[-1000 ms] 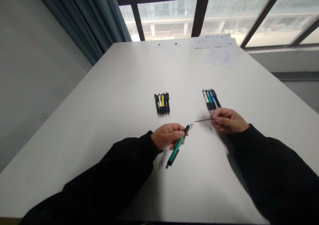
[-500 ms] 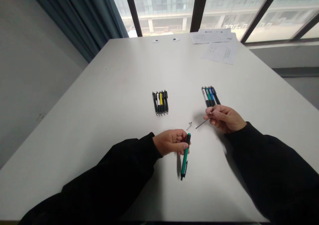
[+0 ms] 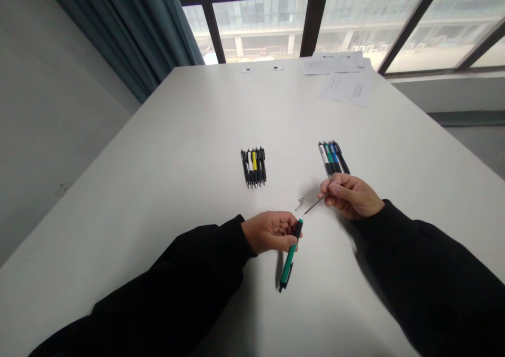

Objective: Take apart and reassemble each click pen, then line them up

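Note:
My left hand [image 3: 275, 232] is closed on a green pen barrel [image 3: 289, 262] with a black grip and clip. The barrel's tipless end points up and away from me, its clip end toward me. Between thumb and fingers, my right hand [image 3: 351, 195] pinches a thin dark pen refill [image 3: 315, 204]. The refill slants down to the left, its point just short of the barrel's open end and apart from it. On the table beyond lie a small metal pen tip [image 3: 302, 200] and a spring [image 3: 298, 207], close together.
Several pens [image 3: 254, 168] lie side by side left of centre, black, white and yellow. Another row of pens [image 3: 330, 158] lies just beyond my right hand. Printed papers [image 3: 343, 87] rest at the far right of the white table [image 3: 205, 136], below the window.
My right hand has moved left and toward me, bringing the refill's point close to the barrel's end. The barrel has tilted, its clip end swinging left. The view has shifted slightly upward.

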### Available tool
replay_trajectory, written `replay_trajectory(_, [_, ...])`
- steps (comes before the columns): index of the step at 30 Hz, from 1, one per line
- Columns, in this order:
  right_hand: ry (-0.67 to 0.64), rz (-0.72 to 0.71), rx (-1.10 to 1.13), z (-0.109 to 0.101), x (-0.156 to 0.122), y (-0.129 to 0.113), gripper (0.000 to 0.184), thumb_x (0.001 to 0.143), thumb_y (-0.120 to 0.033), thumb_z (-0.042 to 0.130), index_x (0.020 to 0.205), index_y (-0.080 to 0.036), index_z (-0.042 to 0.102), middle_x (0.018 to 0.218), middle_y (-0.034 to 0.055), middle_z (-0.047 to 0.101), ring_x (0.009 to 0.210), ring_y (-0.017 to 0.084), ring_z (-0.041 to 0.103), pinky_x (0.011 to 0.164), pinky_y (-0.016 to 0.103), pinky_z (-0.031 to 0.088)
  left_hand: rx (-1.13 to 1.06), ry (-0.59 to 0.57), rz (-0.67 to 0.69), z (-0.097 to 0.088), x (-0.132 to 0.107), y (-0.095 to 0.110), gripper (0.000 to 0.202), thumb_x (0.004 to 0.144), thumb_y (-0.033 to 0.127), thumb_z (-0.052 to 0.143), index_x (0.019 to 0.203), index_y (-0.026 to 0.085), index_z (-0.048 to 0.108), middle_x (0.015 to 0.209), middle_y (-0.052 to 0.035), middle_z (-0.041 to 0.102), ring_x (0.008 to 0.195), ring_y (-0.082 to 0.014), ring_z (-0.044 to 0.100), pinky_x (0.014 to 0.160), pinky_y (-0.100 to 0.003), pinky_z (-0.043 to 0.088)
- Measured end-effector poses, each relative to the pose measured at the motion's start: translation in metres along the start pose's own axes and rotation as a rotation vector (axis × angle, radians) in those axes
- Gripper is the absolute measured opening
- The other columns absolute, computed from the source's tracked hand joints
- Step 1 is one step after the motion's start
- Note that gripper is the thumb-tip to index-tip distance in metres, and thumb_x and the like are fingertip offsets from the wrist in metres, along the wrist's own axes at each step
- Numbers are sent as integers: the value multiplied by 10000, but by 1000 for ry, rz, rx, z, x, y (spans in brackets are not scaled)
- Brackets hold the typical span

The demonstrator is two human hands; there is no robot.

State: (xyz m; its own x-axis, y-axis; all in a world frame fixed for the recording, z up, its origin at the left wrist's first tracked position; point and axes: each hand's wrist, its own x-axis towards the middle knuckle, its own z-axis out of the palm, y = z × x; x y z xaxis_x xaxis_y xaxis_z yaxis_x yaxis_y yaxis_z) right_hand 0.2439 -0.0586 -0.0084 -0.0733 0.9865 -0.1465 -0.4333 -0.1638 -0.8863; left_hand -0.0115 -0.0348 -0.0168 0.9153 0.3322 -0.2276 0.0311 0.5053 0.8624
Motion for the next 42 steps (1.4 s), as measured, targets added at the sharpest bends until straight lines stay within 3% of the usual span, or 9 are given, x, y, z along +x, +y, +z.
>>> replay_trajectory(24, [5,-19,-18,-3,0,1,240,708,-275,834,695,-168,620,789,32,683,712,143,705,512,167,570,65,-4,-5,-2,0,0,433,713,434,801,915,102,609,727,-26,595,643,-103,564,608,-226,452])
replay_trajectory(32, [-65,5,-44,-5,0,1,231,714,-257,830,698,-165,619,785,46,691,693,154,699,517,207,577,60,-1,-17,0,0,2,424,694,413,817,900,102,618,714,-24,606,644,-109,575,608,-228,451])
replay_trajectory(36, [-106,-9,-82,3,-2,2,234,707,-277,834,686,-155,635,782,46,704,603,125,669,502,210,549,68,9,-24,1,0,3,410,701,399,813,905,98,623,698,-15,602,625,-101,567,595,-221,439])
replay_trajectory(42, [-206,91,-250,30,-12,10,238,703,-297,830,673,-131,663,553,8,643,426,78,536,416,192,447,57,-5,-25,1,1,5,436,732,435,786,928,96,595,705,-1,579,607,-88,539,565,-213,418])
